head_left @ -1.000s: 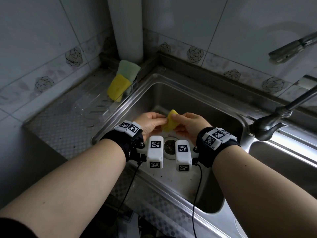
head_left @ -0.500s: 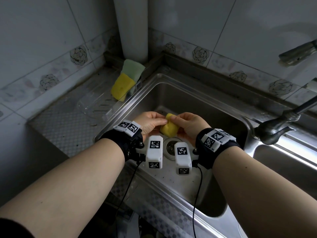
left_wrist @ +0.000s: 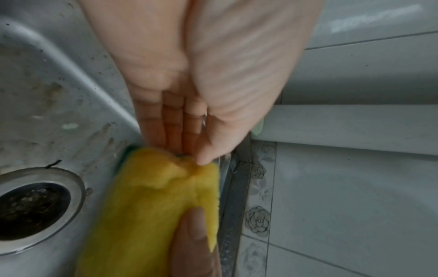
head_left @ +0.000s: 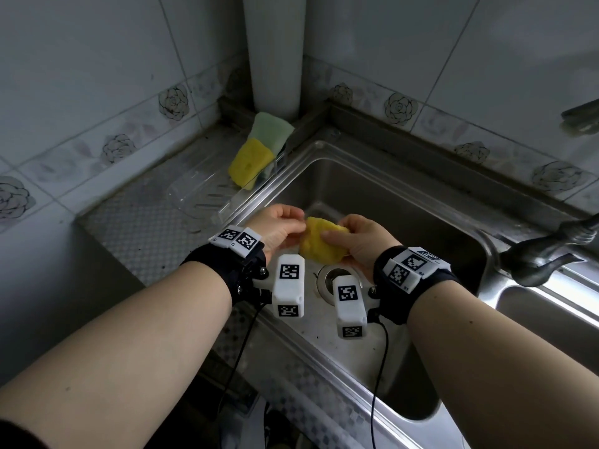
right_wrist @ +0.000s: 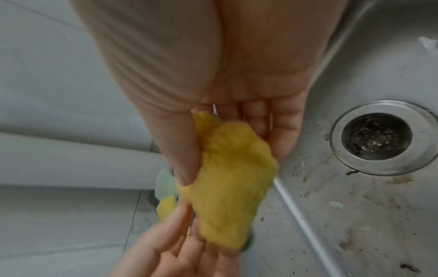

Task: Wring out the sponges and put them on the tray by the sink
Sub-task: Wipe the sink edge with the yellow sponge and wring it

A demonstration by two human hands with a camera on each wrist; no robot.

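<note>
And the yellow sponge [head_left: 319, 243] has swung down from standing on end a second ago to lie flatter across the two hands, more of its face showing above the drain [head_left: 335, 277]! The left hand [head_left: 278, 226] pinches its left end with thumb and fingertips while the right hand [head_left: 358, 241] curls round the right end, thumb on top, so the long axis runs hand to hand over the sink [head_left: 405, 202]. The tray [head_left: 207, 199], already carrying two sponges [head_left: 256, 157], lies off to the left on the desk [head_left: 139, 222], nearer the left hand, which looks best placed to carry this one over.
</note>
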